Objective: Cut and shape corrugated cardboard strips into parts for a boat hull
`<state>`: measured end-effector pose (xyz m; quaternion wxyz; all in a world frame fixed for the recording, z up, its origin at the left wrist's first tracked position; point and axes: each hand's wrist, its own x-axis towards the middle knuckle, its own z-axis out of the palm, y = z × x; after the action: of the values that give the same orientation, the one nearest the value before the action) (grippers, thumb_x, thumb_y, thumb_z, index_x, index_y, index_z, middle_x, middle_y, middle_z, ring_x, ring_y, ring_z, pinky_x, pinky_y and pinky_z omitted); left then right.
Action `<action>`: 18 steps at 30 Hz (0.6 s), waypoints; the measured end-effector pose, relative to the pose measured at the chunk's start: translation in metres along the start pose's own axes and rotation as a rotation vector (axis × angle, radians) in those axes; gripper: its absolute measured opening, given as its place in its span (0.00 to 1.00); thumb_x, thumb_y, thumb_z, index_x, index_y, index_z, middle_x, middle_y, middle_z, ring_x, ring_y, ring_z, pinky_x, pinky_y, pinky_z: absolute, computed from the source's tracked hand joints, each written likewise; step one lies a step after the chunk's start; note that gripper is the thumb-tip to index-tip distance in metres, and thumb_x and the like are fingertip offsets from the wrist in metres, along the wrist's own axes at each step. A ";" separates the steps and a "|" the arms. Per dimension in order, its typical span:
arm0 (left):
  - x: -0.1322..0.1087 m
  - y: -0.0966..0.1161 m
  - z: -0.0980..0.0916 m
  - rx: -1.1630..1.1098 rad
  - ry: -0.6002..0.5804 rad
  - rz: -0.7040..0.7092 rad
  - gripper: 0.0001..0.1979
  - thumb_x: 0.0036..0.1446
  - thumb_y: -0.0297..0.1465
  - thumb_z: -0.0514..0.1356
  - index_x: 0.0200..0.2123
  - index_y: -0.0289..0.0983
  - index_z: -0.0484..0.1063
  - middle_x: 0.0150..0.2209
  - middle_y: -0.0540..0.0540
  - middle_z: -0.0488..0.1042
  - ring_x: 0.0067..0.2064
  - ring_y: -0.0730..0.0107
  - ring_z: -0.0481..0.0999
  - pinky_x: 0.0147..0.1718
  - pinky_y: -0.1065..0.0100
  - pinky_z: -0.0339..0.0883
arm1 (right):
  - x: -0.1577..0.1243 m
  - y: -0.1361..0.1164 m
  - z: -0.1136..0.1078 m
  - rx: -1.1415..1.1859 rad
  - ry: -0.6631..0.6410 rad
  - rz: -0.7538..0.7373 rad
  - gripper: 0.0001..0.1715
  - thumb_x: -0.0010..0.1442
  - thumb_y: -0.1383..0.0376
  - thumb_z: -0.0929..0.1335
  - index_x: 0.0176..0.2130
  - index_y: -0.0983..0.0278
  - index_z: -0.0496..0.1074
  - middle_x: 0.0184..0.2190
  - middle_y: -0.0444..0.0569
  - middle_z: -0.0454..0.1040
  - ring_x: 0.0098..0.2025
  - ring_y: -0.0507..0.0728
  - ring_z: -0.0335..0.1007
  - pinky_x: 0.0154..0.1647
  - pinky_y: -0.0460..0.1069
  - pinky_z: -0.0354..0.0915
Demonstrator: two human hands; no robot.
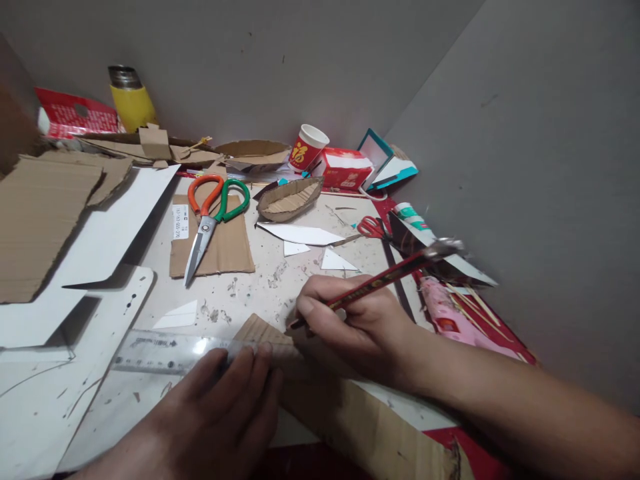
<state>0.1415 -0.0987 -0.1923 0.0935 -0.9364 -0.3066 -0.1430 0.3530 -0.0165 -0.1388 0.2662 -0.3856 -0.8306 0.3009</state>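
My right hand (pixel 350 320) is closed round a red pencil (pixel 385 277), with the tip down on a strip of brown cardboard (pixel 345 413) near its pointed end. My left hand (pixel 225 407) lies flat, fingers stretched out, pressing a clear plastic ruler (pixel 160 352) onto the same cardboard. The ruler runs left from under my fingers across the white board. The pencil's metal-capped end points up and to the right.
Orange-and-green scissors (pixel 207 217) lie on a cardboard square behind. A cardboard boat shape (pixel 290 199), white paper offcuts (pixel 300 235), small red scissors (pixel 373 228), a red paper cup (pixel 306 149), a yellow flask (pixel 131 100) and corrugated sheets (pixel 40 220) crowd the table. Grey walls close in at the right.
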 end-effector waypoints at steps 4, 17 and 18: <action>-0.006 0.002 -0.002 0.053 0.050 0.089 0.15 0.65 0.28 0.50 0.50 0.38 0.72 0.48 0.46 0.78 0.51 0.62 0.68 0.53 0.60 0.54 | -0.003 0.001 -0.003 0.062 -0.021 0.013 0.17 0.67 0.66 0.60 0.27 0.63 0.67 0.22 0.43 0.68 0.24 0.49 0.64 0.25 0.43 0.60; -0.013 -0.028 -0.031 -0.278 -0.106 -0.259 0.16 0.56 0.35 0.58 0.49 0.41 0.70 0.43 0.45 0.76 0.37 0.60 0.73 0.33 0.63 0.63 | -0.006 0.006 0.001 0.063 -0.002 0.031 0.15 0.69 0.64 0.60 0.35 0.63 0.72 0.27 0.43 0.74 0.27 0.48 0.70 0.29 0.41 0.64; -0.013 -0.031 -0.034 -0.308 -0.144 -0.271 0.16 0.55 0.33 0.59 0.48 0.43 0.70 0.43 0.46 0.76 0.37 0.61 0.73 0.32 0.64 0.63 | -0.006 0.006 0.001 0.063 -0.003 0.031 0.14 0.69 0.63 0.60 0.36 0.63 0.73 0.28 0.43 0.75 0.28 0.48 0.71 0.29 0.41 0.64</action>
<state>0.1055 -0.0906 -0.1617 -0.0930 -0.8975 -0.4103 -0.1322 0.3582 -0.0186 -0.1449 0.2722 -0.3896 -0.8150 0.3316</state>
